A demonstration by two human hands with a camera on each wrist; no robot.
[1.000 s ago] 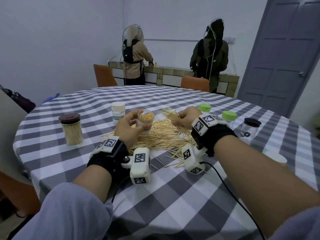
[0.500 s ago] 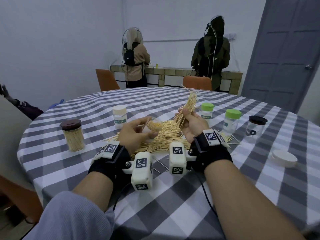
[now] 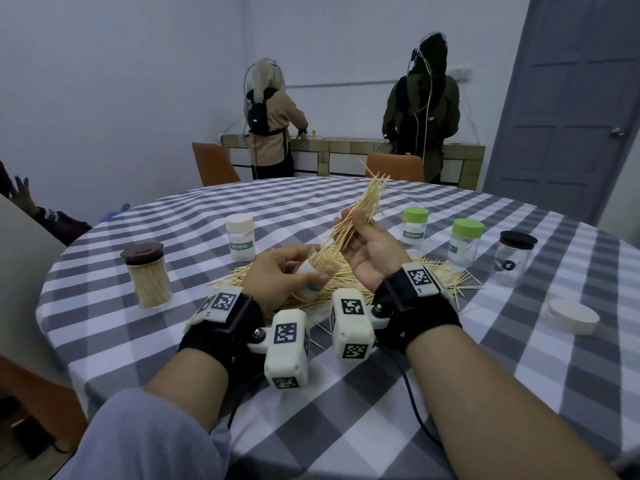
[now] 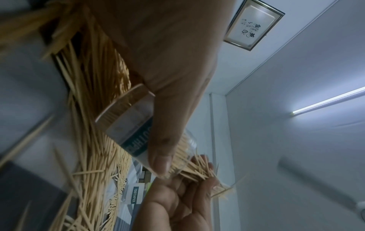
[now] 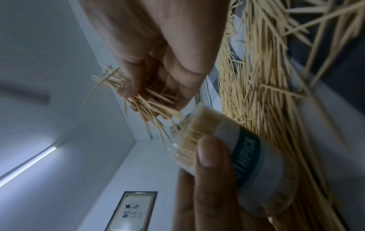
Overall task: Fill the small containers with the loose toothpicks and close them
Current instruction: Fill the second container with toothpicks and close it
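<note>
Grey-and-white checked cloth covers the round counter (image 3: pixel 346 427), where a pile of loose toothpicks (image 3: pixel 349 277) lies at centre. Left hand (image 3: pixel 280 275): grip closed around a small clear container (image 3: pixel 320 268), tilted, open-mouthed and nearly full of toothpicks. Right hand (image 3: pixel 369 249): grip pinching a bundle of toothpicks (image 3: pixel 363 209), raised aslant, lower ends at the container mouth. Behind the pile, a white-lidded container (image 3: pixel 240 236); to the right, two green-lidded containers (image 3: pixel 415 225) (image 3: pixel 465 242) and a dark-lidded jar (image 3: pixel 516 258). A brown-lidded jar (image 3: pixel 147 273) full of toothpicks stands left; a loose white lid (image 3: pixel 573 315) lies right.
</note>
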